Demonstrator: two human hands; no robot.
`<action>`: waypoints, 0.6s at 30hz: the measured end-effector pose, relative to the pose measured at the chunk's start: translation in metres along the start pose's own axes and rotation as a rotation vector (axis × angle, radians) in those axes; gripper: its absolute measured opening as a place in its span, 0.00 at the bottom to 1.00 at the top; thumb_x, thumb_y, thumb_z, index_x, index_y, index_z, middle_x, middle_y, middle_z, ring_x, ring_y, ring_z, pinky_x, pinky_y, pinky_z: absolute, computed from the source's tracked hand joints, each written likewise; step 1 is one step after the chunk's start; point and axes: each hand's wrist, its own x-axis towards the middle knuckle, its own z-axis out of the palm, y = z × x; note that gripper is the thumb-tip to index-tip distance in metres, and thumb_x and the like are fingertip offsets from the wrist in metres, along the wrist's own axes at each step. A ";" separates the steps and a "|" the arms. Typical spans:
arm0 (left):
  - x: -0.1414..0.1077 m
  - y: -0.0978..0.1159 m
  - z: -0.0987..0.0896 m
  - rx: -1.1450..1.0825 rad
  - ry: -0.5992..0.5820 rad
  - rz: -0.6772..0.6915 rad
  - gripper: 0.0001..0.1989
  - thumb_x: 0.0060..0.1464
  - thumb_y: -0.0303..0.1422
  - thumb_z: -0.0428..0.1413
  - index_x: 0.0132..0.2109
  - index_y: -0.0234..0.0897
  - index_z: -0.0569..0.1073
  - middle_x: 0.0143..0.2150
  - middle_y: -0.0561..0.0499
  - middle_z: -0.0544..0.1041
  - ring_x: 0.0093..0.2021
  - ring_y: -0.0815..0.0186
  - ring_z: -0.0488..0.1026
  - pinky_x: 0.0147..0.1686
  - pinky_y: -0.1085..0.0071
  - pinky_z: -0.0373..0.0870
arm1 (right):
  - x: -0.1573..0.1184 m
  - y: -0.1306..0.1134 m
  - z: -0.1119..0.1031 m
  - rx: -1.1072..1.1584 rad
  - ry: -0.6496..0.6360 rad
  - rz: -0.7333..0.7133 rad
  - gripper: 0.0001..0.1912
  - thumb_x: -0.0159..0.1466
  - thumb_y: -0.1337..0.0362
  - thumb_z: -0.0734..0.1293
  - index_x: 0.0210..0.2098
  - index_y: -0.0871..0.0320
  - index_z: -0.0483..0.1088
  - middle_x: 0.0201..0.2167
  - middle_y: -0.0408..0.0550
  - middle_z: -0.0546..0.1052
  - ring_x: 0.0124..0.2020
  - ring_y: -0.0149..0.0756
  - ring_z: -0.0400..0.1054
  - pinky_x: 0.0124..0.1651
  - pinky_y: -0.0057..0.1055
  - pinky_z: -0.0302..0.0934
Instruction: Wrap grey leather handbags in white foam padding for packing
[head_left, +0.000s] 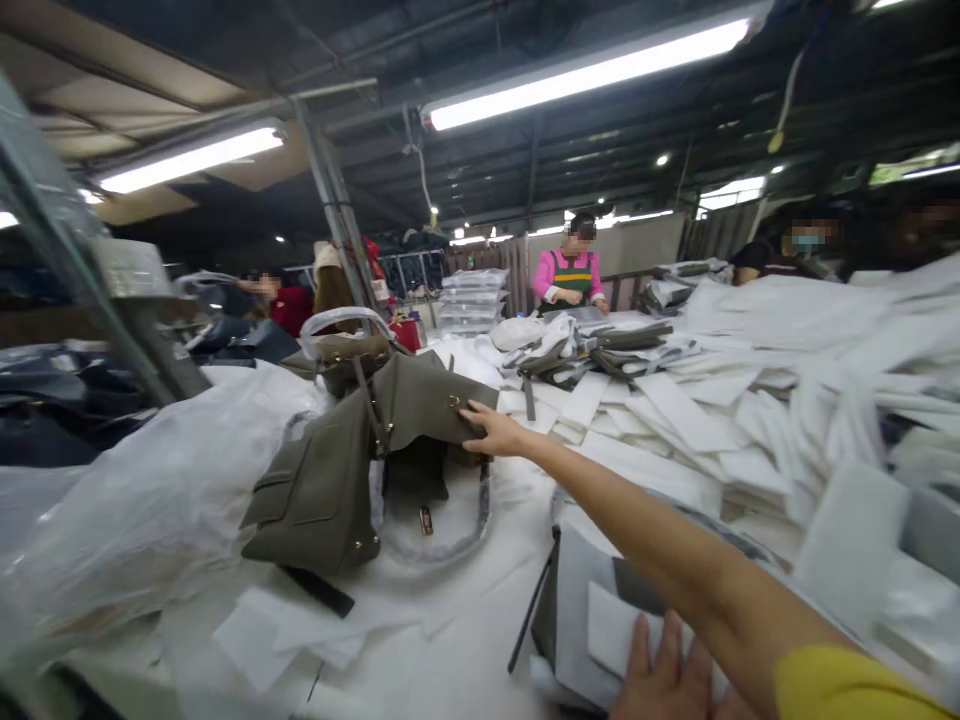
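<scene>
My right hand [493, 432] reaches far across from the lower right, its spread fingers touching the edge of a dark olive bag [322, 480]. The bag lies tilted on the white-covered table, its dark opening facing me. A wrapped handle [450, 550] loops out below it, and a small tag [426, 521] shows inside the loop. My left hand [664, 670] is at the bottom edge, partly cut off, its fingers apart on white padding [611, 625] at a second grey-olive bag [566, 600]. My right forearm covers part of that bag.
White foam sheets [690, 410] pile up at right. Clear plastic wrapping [172, 480] and dark bags [60, 400] are at left, beside a metal post [97, 270]. A person in pink [570, 275] works across the table, near folded olive pieces [630, 340]. Other people are farther back.
</scene>
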 end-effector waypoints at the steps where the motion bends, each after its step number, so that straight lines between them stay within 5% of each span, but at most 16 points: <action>1: -0.004 0.000 -0.015 -0.027 0.000 0.027 0.29 0.64 0.29 0.47 0.71 0.42 0.56 0.68 0.47 0.64 0.66 0.50 0.64 0.60 0.50 0.69 | -0.009 0.002 -0.006 0.011 -0.003 -0.015 0.35 0.57 0.62 0.74 0.63 0.58 0.66 0.68 0.59 0.61 0.68 0.53 0.56 0.67 0.46 0.52; 4: -0.009 -0.006 -0.051 -0.114 -0.061 0.097 0.34 0.63 0.31 0.50 0.73 0.39 0.48 0.73 0.40 0.52 0.71 0.45 0.53 0.63 0.47 0.63 | -0.046 0.009 -0.027 0.026 0.000 -0.033 0.23 0.62 0.67 0.71 0.57 0.56 0.73 0.62 0.52 0.71 0.64 0.44 0.63 0.66 0.38 0.54; 6: -0.007 -0.011 -0.060 -0.101 -0.062 0.085 0.37 0.60 0.24 0.49 0.73 0.38 0.47 0.74 0.39 0.50 0.71 0.45 0.51 0.64 0.46 0.61 | -0.084 0.014 -0.040 0.027 -0.007 -0.058 0.18 0.63 0.67 0.70 0.53 0.54 0.76 0.57 0.48 0.75 0.61 0.39 0.67 0.64 0.32 0.56; 11: -0.006 -0.012 -0.057 -0.027 -0.010 0.115 0.43 0.53 0.15 0.46 0.73 0.39 0.46 0.73 0.41 0.52 0.72 0.48 0.51 0.65 0.48 0.59 | -0.235 0.033 -0.079 -0.041 0.072 -0.126 0.13 0.66 0.68 0.67 0.50 0.56 0.77 0.53 0.50 0.78 0.55 0.37 0.71 0.60 0.32 0.61; 13: -0.006 -0.010 -0.056 -0.018 0.000 0.114 0.42 0.53 0.16 0.46 0.73 0.39 0.47 0.74 0.42 0.51 0.72 0.49 0.51 0.65 0.50 0.58 | -0.303 0.049 -0.101 -0.098 0.130 0.070 0.13 0.65 0.66 0.69 0.49 0.55 0.77 0.51 0.49 0.79 0.53 0.39 0.72 0.58 0.33 0.62; 15: -0.007 -0.010 -0.057 -0.014 0.001 0.103 0.42 0.53 0.15 0.45 0.73 0.39 0.47 0.74 0.43 0.50 0.73 0.50 0.49 0.66 0.50 0.57 | -0.363 0.071 -0.122 -0.107 0.265 0.415 0.11 0.62 0.64 0.71 0.45 0.53 0.78 0.47 0.47 0.81 0.50 0.40 0.74 0.57 0.34 0.63; 18: -0.006 -0.011 -0.061 -0.017 0.002 0.106 0.44 0.50 0.14 0.44 0.73 0.39 0.47 0.74 0.43 0.51 0.73 0.52 0.48 0.66 0.51 0.56 | -0.421 0.103 -0.139 -0.118 0.517 0.829 0.16 0.62 0.59 0.71 0.48 0.56 0.76 0.46 0.53 0.80 0.44 0.45 0.75 0.51 0.39 0.66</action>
